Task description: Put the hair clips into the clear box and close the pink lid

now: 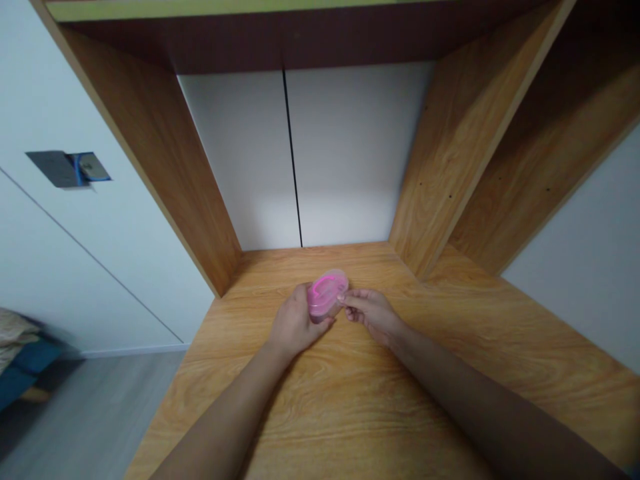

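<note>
A small pink translucent plastic container with a rounded lid rests on the wooden desk, near its middle. My left hand wraps around the container's left side, fingers curled on it. My right hand pinches the edge of the lid at the container's right side with thumb and fingertips. Both forearms reach in from the bottom of the view.
Wooden side panels and a partition frame a white back wall above the desk. A wall switch plate sits at left. Grey floor and a blue furniture piece lie at lower left.
</note>
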Tool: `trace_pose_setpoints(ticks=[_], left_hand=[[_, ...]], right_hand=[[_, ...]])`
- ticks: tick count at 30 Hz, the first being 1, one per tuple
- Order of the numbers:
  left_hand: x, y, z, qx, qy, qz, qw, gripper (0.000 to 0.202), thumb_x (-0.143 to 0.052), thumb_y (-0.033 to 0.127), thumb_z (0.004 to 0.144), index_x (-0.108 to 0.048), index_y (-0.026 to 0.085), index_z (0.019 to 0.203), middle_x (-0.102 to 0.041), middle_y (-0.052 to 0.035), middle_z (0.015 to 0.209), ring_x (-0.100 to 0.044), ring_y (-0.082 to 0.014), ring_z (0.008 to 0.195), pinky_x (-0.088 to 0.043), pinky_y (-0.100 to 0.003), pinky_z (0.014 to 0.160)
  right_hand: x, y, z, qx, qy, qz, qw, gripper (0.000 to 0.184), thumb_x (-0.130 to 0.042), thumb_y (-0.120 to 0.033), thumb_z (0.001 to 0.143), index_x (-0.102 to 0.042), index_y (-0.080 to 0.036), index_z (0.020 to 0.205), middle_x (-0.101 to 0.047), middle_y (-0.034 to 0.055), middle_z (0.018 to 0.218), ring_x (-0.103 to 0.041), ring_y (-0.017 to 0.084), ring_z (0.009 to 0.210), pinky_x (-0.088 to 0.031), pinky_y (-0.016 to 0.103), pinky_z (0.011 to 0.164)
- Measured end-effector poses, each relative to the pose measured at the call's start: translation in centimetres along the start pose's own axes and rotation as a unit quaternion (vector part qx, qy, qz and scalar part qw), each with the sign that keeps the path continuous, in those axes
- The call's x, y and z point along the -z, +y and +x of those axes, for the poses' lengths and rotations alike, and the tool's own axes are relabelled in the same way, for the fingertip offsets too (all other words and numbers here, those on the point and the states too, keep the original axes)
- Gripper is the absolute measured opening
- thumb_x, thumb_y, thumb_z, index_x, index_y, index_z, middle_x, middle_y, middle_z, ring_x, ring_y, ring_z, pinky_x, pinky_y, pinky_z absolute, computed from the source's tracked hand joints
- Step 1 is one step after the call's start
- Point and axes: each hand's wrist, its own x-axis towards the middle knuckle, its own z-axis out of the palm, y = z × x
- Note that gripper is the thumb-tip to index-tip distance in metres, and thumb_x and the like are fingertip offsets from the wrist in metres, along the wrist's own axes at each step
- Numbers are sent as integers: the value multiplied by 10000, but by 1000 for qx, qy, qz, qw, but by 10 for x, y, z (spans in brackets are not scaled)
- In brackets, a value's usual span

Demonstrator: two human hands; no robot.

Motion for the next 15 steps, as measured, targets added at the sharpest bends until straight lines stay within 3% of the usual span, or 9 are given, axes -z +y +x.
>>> trace_pose_setpoints(ticks=[2, 5, 7, 10, 12, 15], left_hand=[[1, -3, 1, 3, -8, -30, 1000, 765, -798, 393, 722, -420, 174, 1349, -643, -144, 1217, -656, -304, 1090, -545, -441, 917], [1, -8, 0, 28, -19, -69, 997, 1063, -845, 367, 673, -227, 181, 1517, -640, -139, 1250, -658, -302, 1103, -535, -469, 961], [0, -10, -1, 26, -34, -113, 993, 1190, -850, 325, 677, -74, 205, 1570, -651, -126, 1248, -661, -287, 1109, -529, -472, 984], [-2, -10, -1, -3, -56, -195, 979, 1244, -825, 241, 717, 72, 236, 1579, -638, -132, 1305, -644, -263, 1173, -502, -455, 1041], [-3, -9, -1, 3, -62, -230, 971, 1271, -812, 208, 736, 147, 238, 1570, -640, -145, 1309, -656, -258, 1161, -505, -459, 1040], [-4, -7, -2, 11, -69, -261, 963, 1281, -806, 179, 742, 175, 235, 1564, -654, -149, 1293, -666, -257, 1155, -512, -470, 1037]], right_hand=[[-2, -3, -1, 20, 38, -12, 999, 428, -909, -443, 567, -642, -158, 743, -672, 3, 594, -542, 87, 436, -444, 217, 440], [-3, -8, -7, 126, 85, -85, 985, 376, -863, -452, 648, -660, -176, 804, -719, 37, 681, -596, 128, 485, -489, 260, 480], [0, -11, -12, 225, 92, -153, 958, 303, -787, -426, 757, -708, -183, 921, -761, 84, 845, -701, 196, 703, -575, 333, 676], [9, -17, -16, 339, 66, -294, 892, 339, -681, -332, 865, -689, -214, 1183, -733, 122, 1161, -677, 269, 1077, -523, 457, 973], [17, -18, -14, 364, 42, -361, 858, 449, -636, -294, 896, -598, -243, 1341, -671, 115, 1307, -591, 290, 1243, -436, 525, 1085], [30, -15, -7, 351, 12, -391, 851, 544, -599, -299, 923, -486, -262, 1454, -593, 109, 1418, -513, 296, 1339, -368, 560, 1145]])
